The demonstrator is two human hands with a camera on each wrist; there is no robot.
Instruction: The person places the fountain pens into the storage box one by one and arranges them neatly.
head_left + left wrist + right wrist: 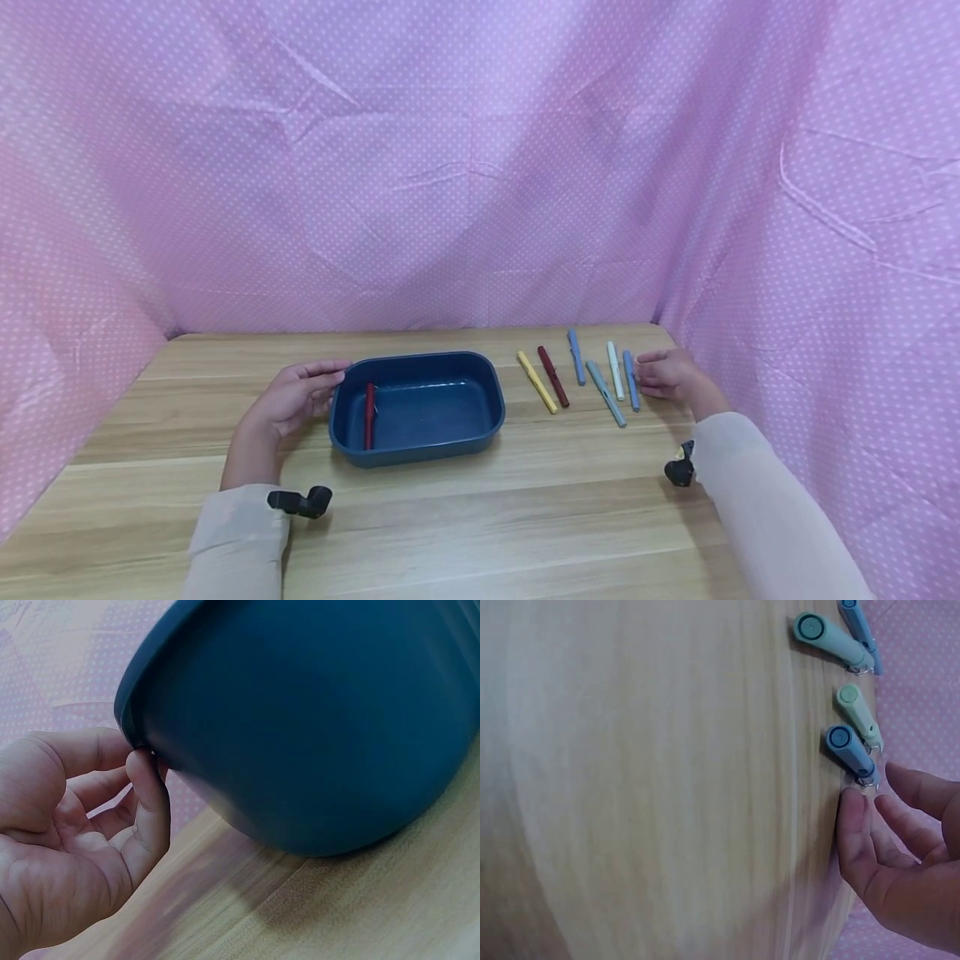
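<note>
Left hand [291, 398] in pinch on navy tray [427, 452], ten o'clock; right hand [670, 375] loose-fingered, empty, three o'clock of rightmost pen [632, 381]

This looks like a small screened-off filming corner, set up around a table [480, 533] with a pale wood-grain top. Creased pink-lilac cloth [420, 167] with white dots hangs behind it and along both sides, hiding the room beyond, so whether that belongs to a home, an office or a lab cannot be told. Small black cameras [320, 502] worn at both sleeves [234, 550] suggest recording, while the loose pens [536, 382] lend a desk-like look
</note>
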